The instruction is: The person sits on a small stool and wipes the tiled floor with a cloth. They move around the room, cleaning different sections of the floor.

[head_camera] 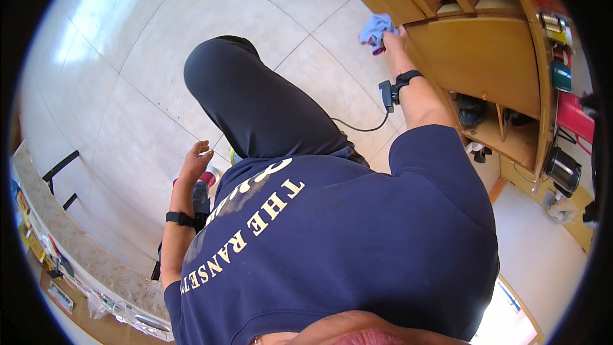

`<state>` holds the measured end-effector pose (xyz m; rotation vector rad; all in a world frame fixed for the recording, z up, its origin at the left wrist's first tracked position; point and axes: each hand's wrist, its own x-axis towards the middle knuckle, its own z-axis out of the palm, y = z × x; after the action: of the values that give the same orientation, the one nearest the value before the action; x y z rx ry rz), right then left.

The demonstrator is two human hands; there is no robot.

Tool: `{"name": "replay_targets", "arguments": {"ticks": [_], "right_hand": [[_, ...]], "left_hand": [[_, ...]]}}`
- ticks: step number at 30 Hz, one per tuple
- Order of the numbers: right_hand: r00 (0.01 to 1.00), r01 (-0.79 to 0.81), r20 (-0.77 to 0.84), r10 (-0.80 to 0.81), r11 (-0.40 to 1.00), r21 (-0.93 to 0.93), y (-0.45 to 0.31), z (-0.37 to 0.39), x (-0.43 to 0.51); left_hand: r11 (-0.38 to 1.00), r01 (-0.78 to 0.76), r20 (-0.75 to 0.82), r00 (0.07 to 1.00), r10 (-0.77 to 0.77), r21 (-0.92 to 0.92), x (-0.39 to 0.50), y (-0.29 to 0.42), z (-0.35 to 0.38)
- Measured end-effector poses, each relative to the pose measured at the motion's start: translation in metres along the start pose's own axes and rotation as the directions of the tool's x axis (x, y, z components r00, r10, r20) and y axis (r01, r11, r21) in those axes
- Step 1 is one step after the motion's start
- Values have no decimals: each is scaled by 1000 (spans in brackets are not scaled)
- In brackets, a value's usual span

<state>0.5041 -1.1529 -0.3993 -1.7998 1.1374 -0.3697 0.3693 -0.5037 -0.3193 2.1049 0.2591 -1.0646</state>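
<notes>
My right hand (393, 40) is shut on a crumpled light-blue cloth (376, 31) with a red edge. It is at the edge of a wooden cabinet (474, 52), level with a flat yellow-brown door panel; whether cloth or fingers touch the wood I cannot tell. Over the tiled floor, my left hand (197, 160) hangs with loosely bent fingers and holds nothing that I can see. Just below it, a round red-and-white object (210, 176) is partly hidden by my forearm. A black strap with a small device (386, 96) and a cable is on my right wrist.
Open cabinet compartments hold dark items (471, 110). On the cabinet top stand an electric kettle (564, 170), a pink container (574, 117) and several small goods. At left runs a table edge with a patterned cloth (86, 230). My bent knee (215, 64) juts over the floor tiles.
</notes>
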Motion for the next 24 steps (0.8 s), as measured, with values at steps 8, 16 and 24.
{"name": "replay_targets", "arguments": {"ticks": [8,16,24], "right_hand": [[956,-190,-259,136,961,-198,36,-37,-36],[960,-166,94,264,805,-570,97,13,-35],[943,-323,-135,304,746,-582,116,53,-30]], "left_hand": [[989,145,39,989,-144,-32,-20,-6,11],[962,175,30,985,-172,-212,-20,13,13],[888,308,-31,941,-338,-342,-12,8,-3]]}}
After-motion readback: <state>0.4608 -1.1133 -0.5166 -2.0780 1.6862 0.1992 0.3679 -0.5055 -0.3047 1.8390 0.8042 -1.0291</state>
